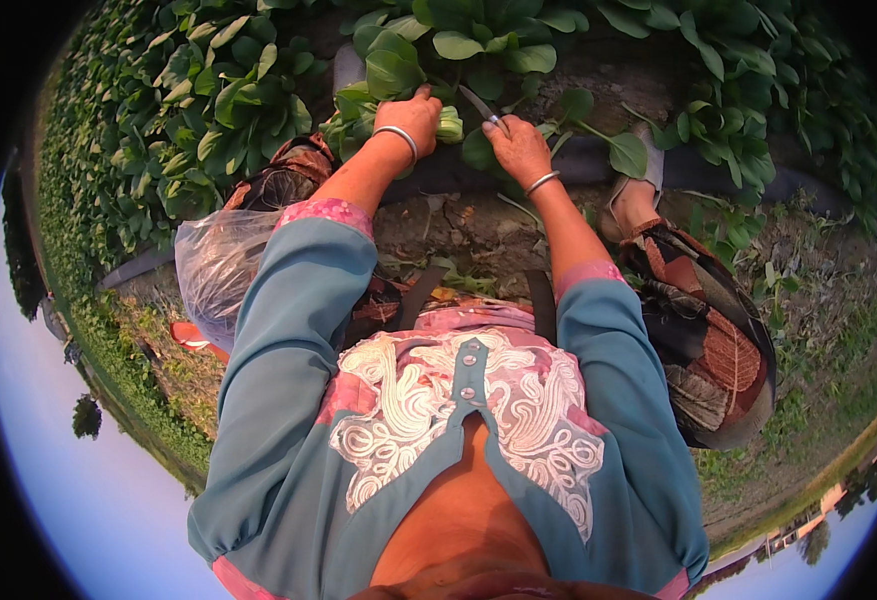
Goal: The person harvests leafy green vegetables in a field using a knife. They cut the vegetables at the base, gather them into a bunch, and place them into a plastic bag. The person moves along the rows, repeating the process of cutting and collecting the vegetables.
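My left hand (410, 122) grips a bunch of green leafy vegetables (359, 112), whose pale cut stem ends (449, 125) stick out on its right side. In my right hand (518, 148) is a small knife (477, 103), its blade angled up and left towards the greens. The blade appears apart from the bunch. Just beyond both hands grows a broad-leaved plant (476, 45). A loose leaf on a long stalk (626, 152) lies to the right of my right hand.
Dense rows of leafy plants (205, 97) spread ahead and to both sides. Dark tubing or plastic film (581, 159) crosses the soil (476, 229) behind my hands. By my left arm sits a clear plastic bag (217, 262). My right shoe (648, 169) rests beside the plants.
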A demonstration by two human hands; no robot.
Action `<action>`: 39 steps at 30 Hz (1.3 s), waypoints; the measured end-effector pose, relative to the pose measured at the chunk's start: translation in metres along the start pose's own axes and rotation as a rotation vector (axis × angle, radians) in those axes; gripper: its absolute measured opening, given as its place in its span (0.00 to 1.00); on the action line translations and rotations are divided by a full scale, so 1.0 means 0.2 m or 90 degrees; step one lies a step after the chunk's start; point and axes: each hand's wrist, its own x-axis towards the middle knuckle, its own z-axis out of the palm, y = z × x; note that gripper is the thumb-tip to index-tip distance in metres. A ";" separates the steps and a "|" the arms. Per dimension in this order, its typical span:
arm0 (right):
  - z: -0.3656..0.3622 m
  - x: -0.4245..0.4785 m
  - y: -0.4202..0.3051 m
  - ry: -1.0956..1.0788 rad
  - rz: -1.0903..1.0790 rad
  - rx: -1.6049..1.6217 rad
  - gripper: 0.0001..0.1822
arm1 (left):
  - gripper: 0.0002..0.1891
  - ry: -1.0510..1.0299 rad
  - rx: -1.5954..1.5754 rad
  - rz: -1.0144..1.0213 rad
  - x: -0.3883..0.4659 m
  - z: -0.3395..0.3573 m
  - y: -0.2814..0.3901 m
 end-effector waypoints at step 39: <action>0.19 0.37 -0.03 -0.222 0.055 -0.220 0.21 | 0.14 -0.071 0.007 -0.062 0.00 0.03 -0.02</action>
